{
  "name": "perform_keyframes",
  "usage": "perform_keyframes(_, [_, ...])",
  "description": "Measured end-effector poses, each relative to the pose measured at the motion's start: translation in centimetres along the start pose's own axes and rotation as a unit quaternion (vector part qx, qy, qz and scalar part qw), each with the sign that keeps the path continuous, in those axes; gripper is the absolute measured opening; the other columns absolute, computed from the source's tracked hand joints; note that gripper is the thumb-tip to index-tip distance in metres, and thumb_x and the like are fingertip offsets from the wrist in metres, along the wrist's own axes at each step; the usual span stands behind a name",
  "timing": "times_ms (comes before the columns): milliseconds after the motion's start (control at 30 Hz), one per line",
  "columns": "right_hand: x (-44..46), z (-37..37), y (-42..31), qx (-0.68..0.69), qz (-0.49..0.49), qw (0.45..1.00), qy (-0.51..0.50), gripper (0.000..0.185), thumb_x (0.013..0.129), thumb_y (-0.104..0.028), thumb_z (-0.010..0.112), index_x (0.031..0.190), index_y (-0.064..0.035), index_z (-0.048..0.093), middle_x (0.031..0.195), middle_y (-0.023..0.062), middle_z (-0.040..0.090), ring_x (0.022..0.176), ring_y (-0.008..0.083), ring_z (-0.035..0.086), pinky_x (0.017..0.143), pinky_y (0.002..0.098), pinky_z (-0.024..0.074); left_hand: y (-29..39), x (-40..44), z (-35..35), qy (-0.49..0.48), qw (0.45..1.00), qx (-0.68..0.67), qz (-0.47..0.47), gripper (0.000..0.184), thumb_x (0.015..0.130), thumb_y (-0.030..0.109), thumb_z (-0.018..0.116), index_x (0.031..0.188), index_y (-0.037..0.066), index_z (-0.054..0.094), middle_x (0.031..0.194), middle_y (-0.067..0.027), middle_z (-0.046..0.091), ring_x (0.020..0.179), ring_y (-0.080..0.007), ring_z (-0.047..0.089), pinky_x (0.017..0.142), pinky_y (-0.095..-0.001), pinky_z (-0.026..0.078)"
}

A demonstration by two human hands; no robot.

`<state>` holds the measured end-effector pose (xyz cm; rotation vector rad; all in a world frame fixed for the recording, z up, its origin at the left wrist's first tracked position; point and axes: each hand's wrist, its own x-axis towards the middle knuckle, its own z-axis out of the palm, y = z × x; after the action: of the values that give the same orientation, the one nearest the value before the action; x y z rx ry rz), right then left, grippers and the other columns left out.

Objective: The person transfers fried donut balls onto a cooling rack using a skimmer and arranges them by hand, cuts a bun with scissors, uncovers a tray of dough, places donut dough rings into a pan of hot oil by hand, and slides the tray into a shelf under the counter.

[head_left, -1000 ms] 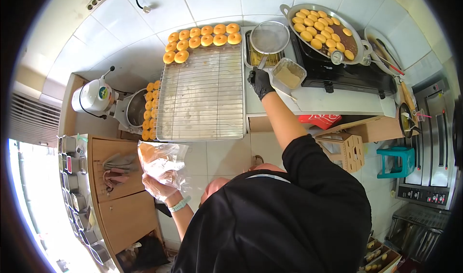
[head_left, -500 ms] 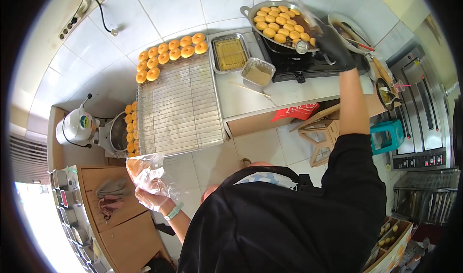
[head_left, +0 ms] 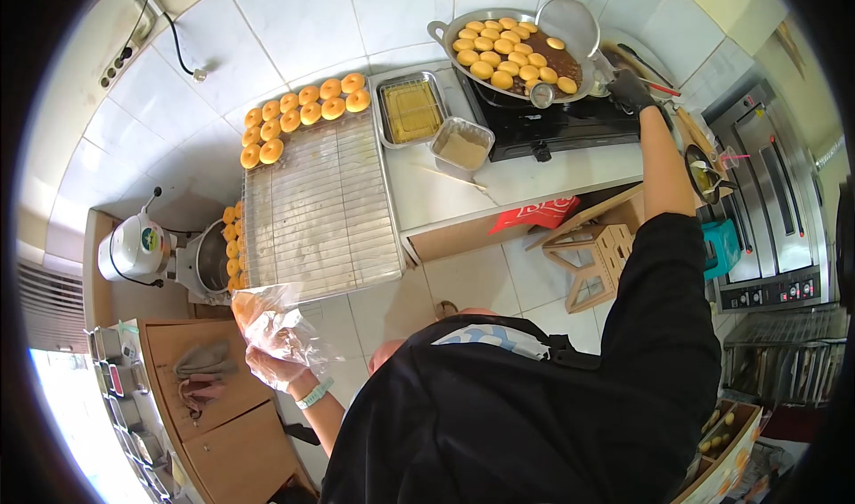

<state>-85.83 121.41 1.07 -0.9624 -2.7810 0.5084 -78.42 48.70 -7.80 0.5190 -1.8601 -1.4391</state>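
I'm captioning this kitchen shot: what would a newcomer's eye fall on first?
Probably the wide pan of golden rounds on the black stove at upper right, with the black-gloved right hand holding a strainer by its far right side. Next come the ring-shaped doughnuts lined up at the far end of the wire rack. At lower left, shiny clear plastic around the left hand also catches the eye.

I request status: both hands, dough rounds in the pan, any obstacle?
Right hand holding strainer by pan; left hand holding clear bag. Dough rounds fill most of pan. Possible obstacle: dial gauge, pan's near rim.
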Motion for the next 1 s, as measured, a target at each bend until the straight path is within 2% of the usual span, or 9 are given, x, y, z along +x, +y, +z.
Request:
perform_keyframes(67, [0.5,0.2,-0.3,0.069,0.01,0.996,-0.048,0.026,0.068,-0.017,0.055,0.075,0.0078,0.056,0.065,0.0189,0.059,0.059,0.0243,0.06,0.054,0.0347,0.0469,-0.4,0.2,0.6,-0.012,0.999,-0.004,0.044,0.04,0.082,0.03,0.041,0.084,-0.008,0.051,0.079,-0.0153,0.056,0.063,-0.0205,0.054,0.049,-0.0299,0.049])
perform_keyframes(100, [0.4,0.3,-0.6,0.122,0.008,0.99,-0.071,0.021,0.07,-0.017,0.057,0.073,0.004,0.058,0.059,0.0118,0.057,0.05,0.0172,0.054,0.046,0.0286,0.0439,-0.3,0.2,0.9,-0.019,0.999,-0.011,0.041,0.04,0.082,0.031,0.041,0.083,-0.008,0.051,0.078,-0.0149,0.056,0.063,-0.0203,0.054,0.049,-0.0299,0.049])
perform_keyframes(200, [-1.0,-1.3,-2.4,0.327,0.076,0.916,-0.217,0.013,0.075,-0.015,0.055,0.073,-0.0022,0.059,0.056,0.0034,0.053,0.044,0.0092,0.048,0.039,0.0221,0.038,0.5,0.3,1.9,-0.04,0.999,0.002,0.001,0.039,0.082,0.031,0.041,0.08,-0.007,0.051,0.076,-0.014,0.056,0.063,-0.0199,0.055,0.049,-0.0302,0.049])
perform_keyframes(300, [-1.6,-1.8,-4.2,0.388,0.108,0.879,-0.255,0.011,0.078,-0.015,0.054,0.075,-0.0057,0.058,0.056,-0.0022,0.05,0.041,0.0023,0.041,0.035,0.0154,0.0315,0.6,0.3,2.3,-0.058,0.997,0.054,-0.016,0.04,0.082,0.031,0.042,0.079,-0.007,0.051,0.076,-0.0133,0.056,0.063,-0.0191,0.054,0.048,-0.0298,0.049])
perform_keyframes(533, [-0.7,-0.3,-4.7,0.534,0.052,0.779,-0.323,0.015,0.081,-0.011,0.051,0.087,0.0,0.059,0.06,-0.0018,0.05,0.042,0.0018,0.041,0.035,0.012,0.0303,0.2,0.2,1.9,-0.058,0.987,0.15,0.025,0.041,0.081,0.033,0.043,0.08,-0.007,0.051,0.078,-0.0134,0.056,0.061,-0.0186,0.054,0.048,-0.0294,0.049])
perform_keyframes(700, [-1.2,0.5,-5.2,0.591,0.06,0.731,-0.335,0.017,0.082,-0.006,0.048,0.092,0.0029,0.058,0.059,-0.0014,0.048,0.042,0.0021,0.037,0.035,0.0131,0.0273,-0.5,0.7,1.8,-0.049,0.997,-0.06,-0.02,0.036,0.08,0.028,0.046,0.083,-0.007,0.05,0.081,-0.0139,0.055,0.062,-0.0188,0.053,0.048,-0.0302,0.049])
perform_keyframes(767, [-1.7,0.4,-5.1,0.59,0.043,0.738,-0.325,0.017,0.082,-0.006,0.048,0.092,0.0035,0.058,0.059,-0.0016,0.047,0.041,0.0023,0.036,0.035,0.0134,0.0266,-0.6,0.7,1.8,-0.028,0.995,-0.083,-0.038,0.033,0.08,0.026,0.046,0.083,-0.007,0.05,0.081,-0.0138,0.055,0.061,-0.0187,0.053,0.048,-0.0304,0.048])
perform_keyframes(933, [-2.4,-0.1,-5.0,0.56,0.041,0.775,-0.29,0.019,0.082,-0.007,0.047,0.094,0.0033,0.057,0.058,-0.0017,0.046,0.04,0.0025,0.034,0.035,0.0141,0.0259,0.4,0.3,1.8,-0.031,0.996,0.078,0.012,0.027,0.08,0.022,0.045,0.08,-0.005,0.052,0.077,-0.0131,0.054,0.059,-0.0184,0.052,0.048,-0.0303,0.048])
perform_keyframes(1000, [-2.3,-0.1,-5.1,0.529,0.066,0.805,-0.261,0.019,0.082,-0.008,0.047,0.094,0.003,0.057,0.057,-0.0017,0.047,0.04,0.0025,0.033,0.035,0.0144,0.026,0.2,0.7,1.8,-0.029,0.999,0.025,-0.026,0.025,0.08,0.019,0.045,0.078,-0.004,0.052,0.075,-0.0123,0.054,0.058,-0.018,0.052,0.048,-0.03,0.048])
